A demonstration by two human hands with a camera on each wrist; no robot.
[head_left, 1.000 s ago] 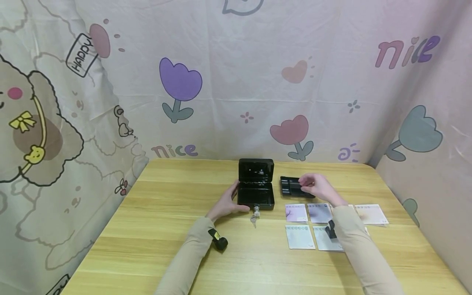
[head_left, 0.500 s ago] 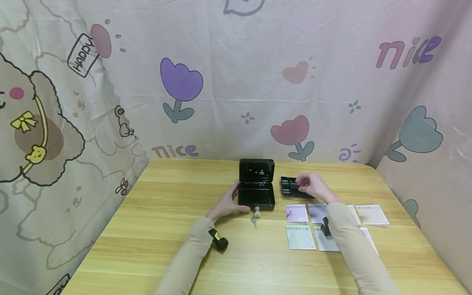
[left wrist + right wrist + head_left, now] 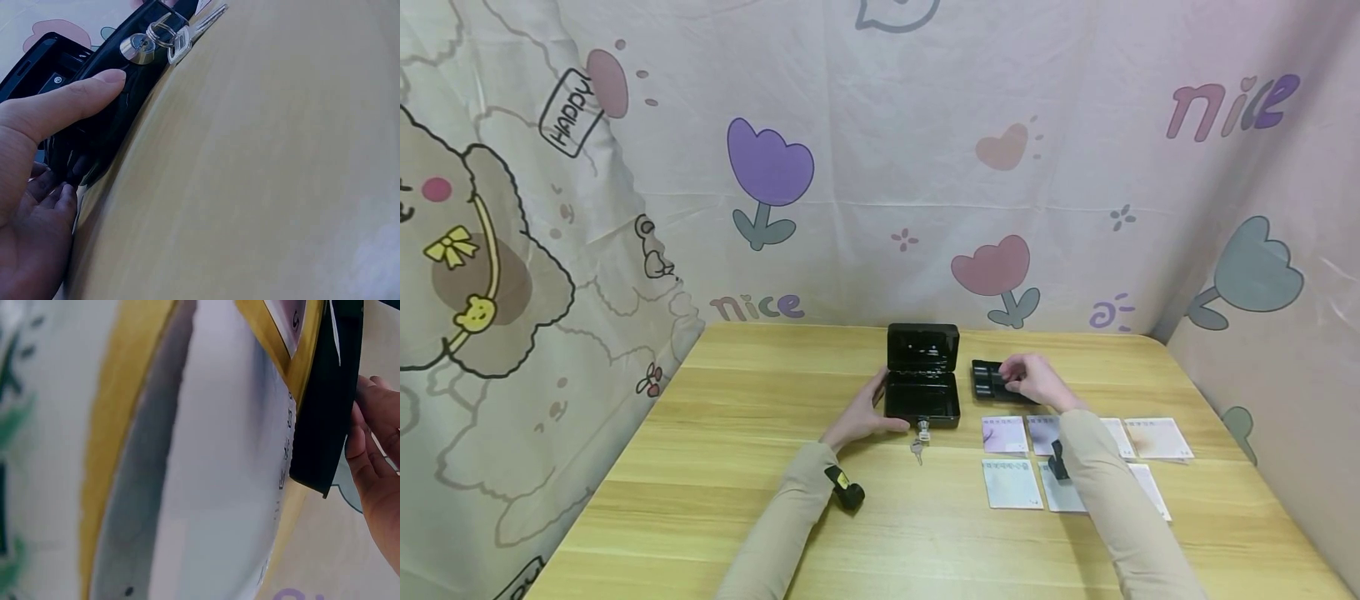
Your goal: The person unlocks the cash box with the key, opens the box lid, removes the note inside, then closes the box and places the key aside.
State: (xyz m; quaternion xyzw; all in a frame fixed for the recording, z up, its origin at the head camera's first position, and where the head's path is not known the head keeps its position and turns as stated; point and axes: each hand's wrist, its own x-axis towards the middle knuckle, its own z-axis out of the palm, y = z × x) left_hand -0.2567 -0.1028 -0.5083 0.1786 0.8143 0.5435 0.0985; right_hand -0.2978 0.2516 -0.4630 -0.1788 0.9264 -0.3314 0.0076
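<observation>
In the head view a black metal cash box stands with its lid raised. My left hand grips its left side, thumb along the front and fingers round behind. The left wrist view shows that thumb beside the round lock, where keys hang from a ring. Right of the box lies a black compartment tray. My right hand is bent over its middle, thumb and fingers close together. The right wrist view has the fingers right at the tray's edge, tips partly hidden; I cannot tell whether they pinch it.
In front of the tray, pale printed cards lie in two rows, such as a lilac card, a white card and a beige-toned card. My right forearm passes over some. A patterned cloth hangs behind the wooden table.
My right hand has shifted slightly left over the tray, and its forearm has swung left, uncovering more of the right-hand cards. The left hand and the cash box have stayed in place.
</observation>
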